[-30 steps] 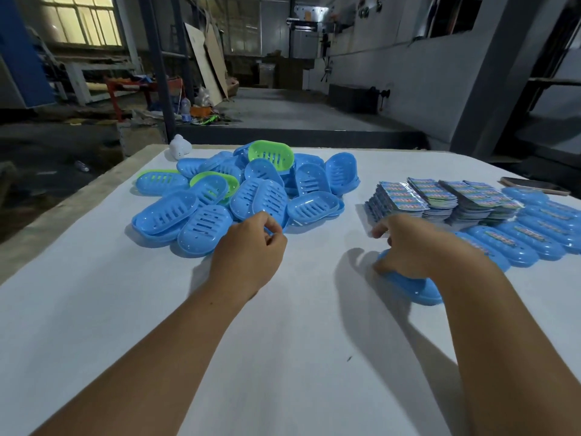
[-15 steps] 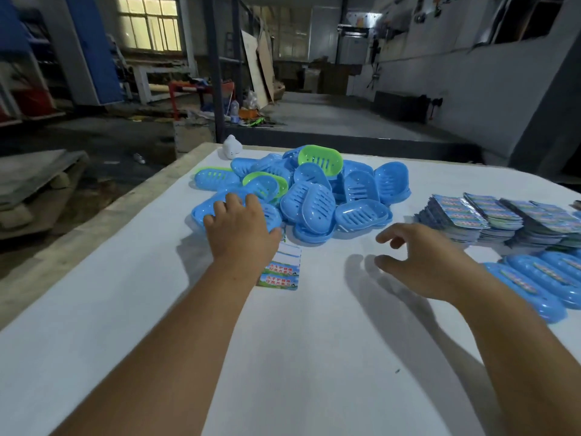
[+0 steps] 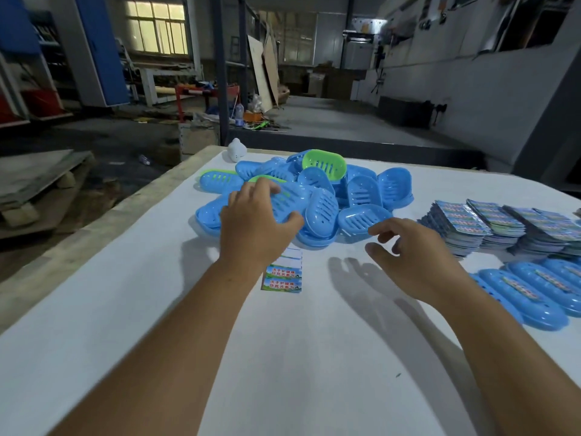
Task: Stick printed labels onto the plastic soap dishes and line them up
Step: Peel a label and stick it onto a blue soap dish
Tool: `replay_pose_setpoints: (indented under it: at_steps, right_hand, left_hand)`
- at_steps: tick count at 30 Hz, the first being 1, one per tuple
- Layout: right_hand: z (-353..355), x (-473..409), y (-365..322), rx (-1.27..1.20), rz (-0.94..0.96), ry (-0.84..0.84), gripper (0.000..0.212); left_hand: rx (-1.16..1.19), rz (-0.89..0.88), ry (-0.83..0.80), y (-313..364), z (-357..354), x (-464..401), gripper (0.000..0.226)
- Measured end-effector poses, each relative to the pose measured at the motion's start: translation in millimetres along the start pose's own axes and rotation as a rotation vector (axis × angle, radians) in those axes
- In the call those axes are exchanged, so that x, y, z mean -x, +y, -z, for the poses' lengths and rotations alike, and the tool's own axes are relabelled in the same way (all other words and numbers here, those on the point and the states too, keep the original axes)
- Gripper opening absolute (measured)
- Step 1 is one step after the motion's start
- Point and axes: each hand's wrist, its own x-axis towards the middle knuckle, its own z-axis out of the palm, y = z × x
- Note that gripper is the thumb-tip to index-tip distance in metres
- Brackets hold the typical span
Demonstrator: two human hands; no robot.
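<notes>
Left hand (image 3: 251, 223) has its grip closing on one blue soap dish (image 3: 287, 201) atop the heap on the bench (image 3: 125, 309), right hand (image 3: 412, 250) released & empty w/ fingers spread, so imo lift straight up so neighbours don't slide onto the label sheet (image 3: 283, 273) just beside; dishes all look empty, labelled ones (image 3: 534, 291) lined up far right.

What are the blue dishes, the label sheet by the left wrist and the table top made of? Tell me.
Blue dishes: moulded plastic by the look, glossy, with soft highlights and clean slotted bottoms.

Label sheet: seemingly printed paper, flat and thin; whether it is coated cannot be told.

Table top: a matte white covering, perhaps paper or cloth; its left edge shows a pale, board-like layer beneath.
</notes>
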Motion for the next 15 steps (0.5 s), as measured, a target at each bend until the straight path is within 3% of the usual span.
replay_pose_setpoints:
  at_steps: [3,7,10,15]
  right_hand:
    - [0,-2,1,-0.064,-0.014,0.089,0.019]
    - [0,-4,4,-0.102,-0.042,0.134,0.016]
    - [-2,-5,5,-0.100,-0.035,0.120,0.015]
    - [-5,-5,5,-0.127,-0.032,0.088,0.012]
  left_hand:
    - [0.342,-0.123,-0.303,16,-2,13,0.044]
    - [0.392,-0.213,-0.642,26,-10,26,0.056]
    - [0.353,-0.209,-0.745,27,-17,30,0.065]
    - [0.295,-0.182,-0.767,26,-15,31,0.064]
